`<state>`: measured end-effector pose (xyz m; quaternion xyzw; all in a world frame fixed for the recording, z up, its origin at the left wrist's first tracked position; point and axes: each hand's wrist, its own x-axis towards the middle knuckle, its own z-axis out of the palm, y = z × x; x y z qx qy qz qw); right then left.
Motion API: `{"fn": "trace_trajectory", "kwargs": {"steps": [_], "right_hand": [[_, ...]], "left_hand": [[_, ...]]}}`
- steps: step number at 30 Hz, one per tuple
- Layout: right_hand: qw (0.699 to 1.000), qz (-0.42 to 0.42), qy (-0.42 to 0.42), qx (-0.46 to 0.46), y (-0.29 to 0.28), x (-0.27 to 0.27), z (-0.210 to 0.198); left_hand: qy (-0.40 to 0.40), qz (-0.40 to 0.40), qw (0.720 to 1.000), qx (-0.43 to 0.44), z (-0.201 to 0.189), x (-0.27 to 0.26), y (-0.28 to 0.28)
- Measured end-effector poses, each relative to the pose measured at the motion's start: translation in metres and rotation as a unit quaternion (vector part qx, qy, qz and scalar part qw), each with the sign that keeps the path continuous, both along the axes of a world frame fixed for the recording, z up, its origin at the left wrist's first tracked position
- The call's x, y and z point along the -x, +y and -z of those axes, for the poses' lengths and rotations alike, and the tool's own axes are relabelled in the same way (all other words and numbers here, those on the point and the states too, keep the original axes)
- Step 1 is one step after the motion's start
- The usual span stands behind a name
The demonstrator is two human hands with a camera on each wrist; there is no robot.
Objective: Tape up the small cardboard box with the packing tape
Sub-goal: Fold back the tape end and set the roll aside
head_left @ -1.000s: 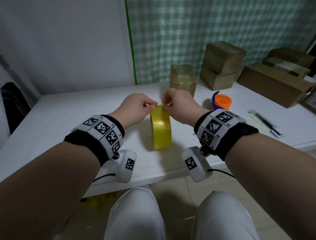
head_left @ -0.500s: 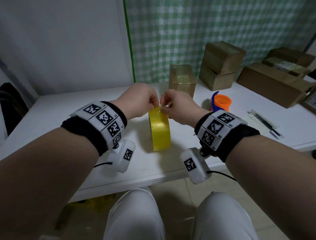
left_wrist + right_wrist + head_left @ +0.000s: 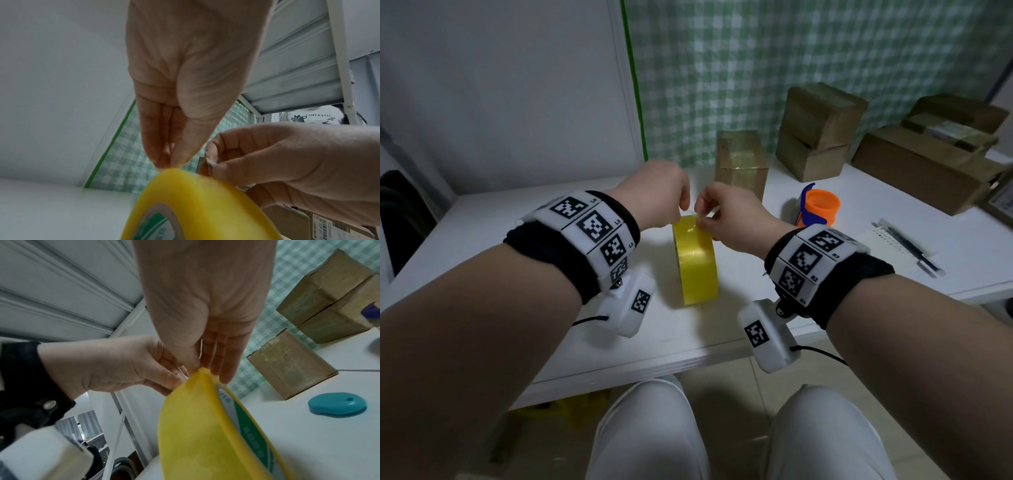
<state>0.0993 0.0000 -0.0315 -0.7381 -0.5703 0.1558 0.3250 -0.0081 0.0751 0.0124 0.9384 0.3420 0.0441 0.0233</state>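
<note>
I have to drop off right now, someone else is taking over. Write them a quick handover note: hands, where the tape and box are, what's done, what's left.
Left hand: fingertips pinch at the top edge of the yellow tape roll.
Right hand: thumb and forefinger pick at the same spot from the other side, apparently working the tape's end loose.
The roll stands on edge on the white table, near the front.
The small cardboard box stands behind the roll, untouched; it already shows some shiny tape.
Done: roll set up and steadied.
Left: free the end, pull a strip, lay it on the box, cut it. An orange tape dispenser sits to the right.
</note>
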Motion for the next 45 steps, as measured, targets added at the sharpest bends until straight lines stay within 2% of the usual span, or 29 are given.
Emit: {"fn": "trace_trajectory", "kwargs": {"steps": [8,14,18,22,25,28,31,34,41,45], "right_hand": [[1.000,-0.010,0.000,0.012,-0.004,0.002,-0.003],[0.999,0.001,-0.033,0.014,-0.006,0.004,-0.006],[0.997,0.017,-0.073,0.013,-0.006,0.008,-0.008],[0.995,0.038,-0.092,0.002,-0.007,0.011,-0.009],[0.992,0.052,-0.117,-0.003,-0.006,0.013,-0.012],[0.986,0.055,-0.157,0.011,-0.004,0.014,-0.018],[0.981,0.054,-0.183,0.024,-0.002,0.018,-0.024],[0.976,0.052,-0.210,0.037,-0.001,0.021,-0.029],[0.958,-0.012,-0.282,0.046,0.000,0.030,-0.035],[0.957,-0.044,-0.284,0.041,0.001,0.031,-0.037]], "left_hand": [[0.062,-0.014,0.997,0.045,-0.007,-0.005,-0.001],[0.026,-0.041,0.981,0.188,-0.001,0.002,0.005],[-0.048,-0.058,0.956,0.283,0.007,0.006,0.007],[-0.109,-0.060,0.910,0.395,0.016,0.016,0.009],[-0.152,-0.052,0.887,0.432,0.024,0.024,0.007],[-0.168,-0.042,0.888,0.426,0.033,0.026,0.006],[-0.156,-0.027,0.925,0.345,0.038,0.023,0.004],[-0.163,-0.032,0.943,0.289,0.041,0.018,-0.003],[-0.161,-0.047,0.950,0.263,0.044,0.021,-0.002],[-0.175,-0.038,0.946,0.272,0.048,0.023,0.003]]}}
